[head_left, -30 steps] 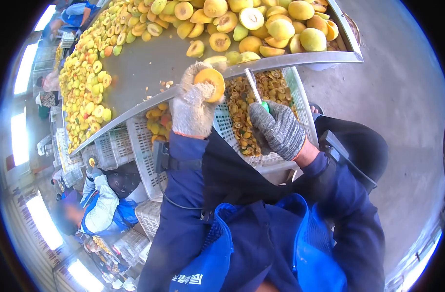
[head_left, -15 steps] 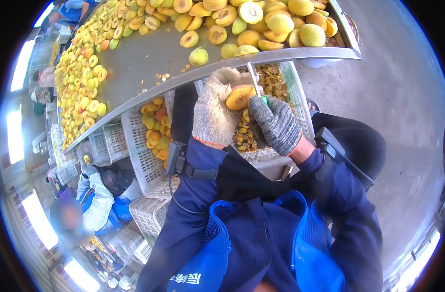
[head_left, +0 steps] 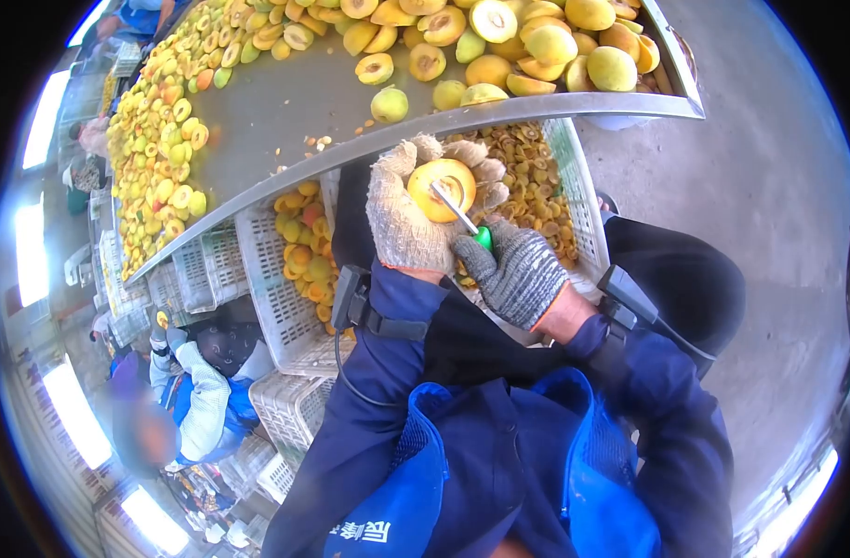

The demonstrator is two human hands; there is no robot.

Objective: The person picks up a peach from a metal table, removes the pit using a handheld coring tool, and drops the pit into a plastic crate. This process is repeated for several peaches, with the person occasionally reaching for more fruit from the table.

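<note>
My left hand [head_left: 409,214], in a pale knitted glove, cradles a yellow peach half [head_left: 431,174]. Its cut face is turned up toward me, with fingers curled behind it. In a grey knitted glove, my right hand [head_left: 521,270] is closed round the green handle of a knife [head_left: 460,212]. The narrow metal blade reaches up and left, its tip at the hollow in the middle of the peach half. Below both hands stands a white crate [head_left: 585,200] holding many brownish-yellow peach pieces [head_left: 529,177].
A metal-rimmed table [head_left: 369,141] crosses in front of me, bearing many whole and halved peaches [head_left: 546,46]. Another white crate [head_left: 262,279] of peaches stands to the left. Farther left sits a co-worker [head_left: 206,400] beside stacked crates. Concrete floor [head_left: 769,232] lies to the right.
The peach half has turned cut face up, and my left fingers have opened out around it. The knife has swung from pointing upward beside the fruit to lying across its cut face.
</note>
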